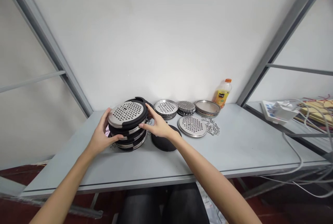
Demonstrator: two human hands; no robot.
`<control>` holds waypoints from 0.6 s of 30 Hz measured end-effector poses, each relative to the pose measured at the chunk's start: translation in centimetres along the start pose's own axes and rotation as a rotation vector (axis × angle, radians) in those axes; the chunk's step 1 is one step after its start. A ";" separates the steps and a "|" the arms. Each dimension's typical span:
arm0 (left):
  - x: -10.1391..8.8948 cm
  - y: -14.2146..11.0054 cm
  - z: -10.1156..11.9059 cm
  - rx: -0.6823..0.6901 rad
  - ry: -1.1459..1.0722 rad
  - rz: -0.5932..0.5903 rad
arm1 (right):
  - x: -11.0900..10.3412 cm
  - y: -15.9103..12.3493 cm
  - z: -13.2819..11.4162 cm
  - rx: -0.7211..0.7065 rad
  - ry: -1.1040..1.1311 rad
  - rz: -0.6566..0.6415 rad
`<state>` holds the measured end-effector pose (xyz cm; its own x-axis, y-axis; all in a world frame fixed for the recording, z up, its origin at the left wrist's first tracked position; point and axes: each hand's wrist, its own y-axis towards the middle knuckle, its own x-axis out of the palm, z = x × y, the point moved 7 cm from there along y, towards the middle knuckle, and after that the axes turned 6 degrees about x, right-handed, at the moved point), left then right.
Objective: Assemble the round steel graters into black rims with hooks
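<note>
Head view: left hand [99, 140] and right hand [160, 126] are clasping the upper stack [134, 132] from opposite sides, its top grater [127, 112] facing up between them.

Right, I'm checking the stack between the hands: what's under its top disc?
Beneath the top disc, edges of more black and silver discs show; their faces are covered.

The one view looks from the person's head — forward and down, near enough to span the whole table [234, 151].
</note>
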<state>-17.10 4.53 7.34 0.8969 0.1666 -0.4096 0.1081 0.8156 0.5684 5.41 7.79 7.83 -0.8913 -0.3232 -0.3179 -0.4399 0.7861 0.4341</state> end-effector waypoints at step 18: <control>0.5 -0.8 -1.1 -0.028 -0.106 0.182 | 0.8 -0.3 -0.8 0.010 0.054 0.067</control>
<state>-17.21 4.58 5.85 0.9407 0.2545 -0.2243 -0.0700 0.7925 0.6058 4.75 6.83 8.15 -0.9233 -0.2977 -0.2426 -0.3785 0.8121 0.4442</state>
